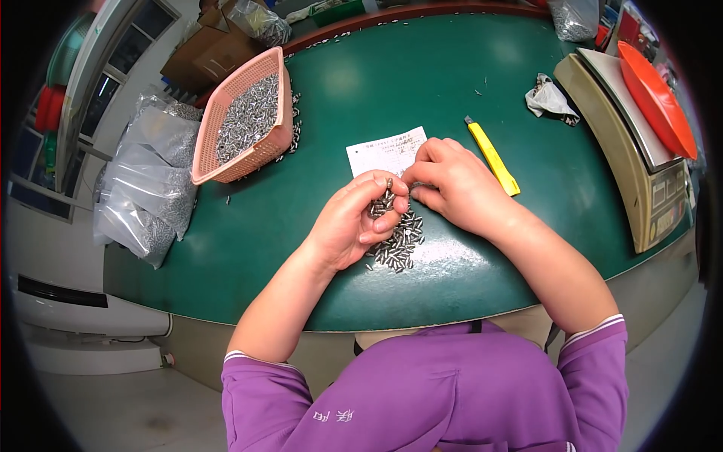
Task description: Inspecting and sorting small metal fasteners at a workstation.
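A pile of small silvery metal pins (401, 247) lies on the green table in front of me. My left hand (345, 220) is curled above the pile's left side and holds several of the pins, one upright between thumb and forefinger. From the right, my right hand (461, 187) meets it with thumb and fingers pinched together by the left fingertips. Whatever is in that pinch is too small or hidden to make out. Just beyond the hands lies a white paper slip (376, 154) with printing and handwriting, partly covered by my right fingers.
A yellow utility knife (493, 158) lies right of my hands. At left stand a pink basket (252, 160) full of metal pins and several filled plastic bags (143, 200). A scale (640, 181) with a red dish (654, 102) stands right, near a crumpled white bag (550, 98).
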Action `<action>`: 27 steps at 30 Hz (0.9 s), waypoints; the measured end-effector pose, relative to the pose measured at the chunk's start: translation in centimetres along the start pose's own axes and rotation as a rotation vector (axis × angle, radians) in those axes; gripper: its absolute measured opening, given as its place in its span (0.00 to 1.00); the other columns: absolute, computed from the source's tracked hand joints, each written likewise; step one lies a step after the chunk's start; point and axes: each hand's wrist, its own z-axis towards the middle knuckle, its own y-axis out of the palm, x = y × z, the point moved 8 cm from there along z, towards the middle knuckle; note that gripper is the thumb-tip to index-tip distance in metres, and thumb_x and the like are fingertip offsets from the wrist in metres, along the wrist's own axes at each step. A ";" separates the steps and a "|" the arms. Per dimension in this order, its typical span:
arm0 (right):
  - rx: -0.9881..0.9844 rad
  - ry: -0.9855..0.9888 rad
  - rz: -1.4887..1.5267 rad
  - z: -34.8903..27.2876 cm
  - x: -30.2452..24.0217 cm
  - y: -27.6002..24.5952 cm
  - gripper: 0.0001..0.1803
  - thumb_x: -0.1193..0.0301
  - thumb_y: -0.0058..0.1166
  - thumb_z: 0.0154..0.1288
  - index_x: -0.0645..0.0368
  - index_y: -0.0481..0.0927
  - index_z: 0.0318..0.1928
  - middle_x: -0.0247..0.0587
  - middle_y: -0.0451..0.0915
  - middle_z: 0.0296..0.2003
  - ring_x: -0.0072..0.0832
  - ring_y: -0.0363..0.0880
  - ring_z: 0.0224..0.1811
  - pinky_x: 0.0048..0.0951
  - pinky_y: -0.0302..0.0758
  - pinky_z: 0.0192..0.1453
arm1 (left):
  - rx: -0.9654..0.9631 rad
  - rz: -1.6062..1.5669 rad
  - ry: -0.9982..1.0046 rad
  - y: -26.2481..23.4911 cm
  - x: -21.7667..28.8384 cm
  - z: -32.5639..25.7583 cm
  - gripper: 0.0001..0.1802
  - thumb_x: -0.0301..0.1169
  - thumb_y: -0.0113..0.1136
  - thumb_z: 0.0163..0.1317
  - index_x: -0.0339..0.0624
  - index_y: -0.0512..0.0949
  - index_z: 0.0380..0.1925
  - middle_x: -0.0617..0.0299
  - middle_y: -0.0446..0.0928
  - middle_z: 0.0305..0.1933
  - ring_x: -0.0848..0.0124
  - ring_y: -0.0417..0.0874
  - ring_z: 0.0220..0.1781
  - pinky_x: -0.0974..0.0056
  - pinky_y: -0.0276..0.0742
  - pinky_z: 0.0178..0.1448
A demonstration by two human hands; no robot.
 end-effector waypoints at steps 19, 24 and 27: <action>0.240 -0.183 0.112 0.4 -2.6 -2.8 0.06 0.73 0.60 0.52 0.55 0.78 0.32 0.36 0.72 0.36 0.37 0.72 0.42 0.36 0.71 0.46 | -0.008 0.050 0.018 -0.1 -0.3 0.0 0.09 0.32 0.54 0.67 0.39 0.69 0.41 0.62 0.71 0.34 0.84 0.64 0.24 0.82 0.55 0.19; 0.220 -0.217 0.146 0.4 -2.5 -2.8 0.06 0.73 0.60 0.52 0.54 0.79 0.33 0.35 0.73 0.36 0.36 0.72 0.41 0.35 0.71 0.45 | 0.014 0.032 0.019 0.1 -0.1 0.0 0.07 0.30 0.52 0.67 0.39 0.69 0.40 0.61 0.71 0.33 0.84 0.64 0.23 0.81 0.55 0.18; 0.242 -0.202 0.145 0.5 -2.4 -2.7 0.06 0.74 0.59 0.53 0.54 0.79 0.34 0.36 0.73 0.36 0.37 0.72 0.41 0.36 0.72 0.45 | 0.004 0.011 0.027 0.0 0.2 0.0 0.07 0.31 0.50 0.68 0.39 0.70 0.39 0.61 0.71 0.33 0.83 0.64 0.23 0.81 0.54 0.18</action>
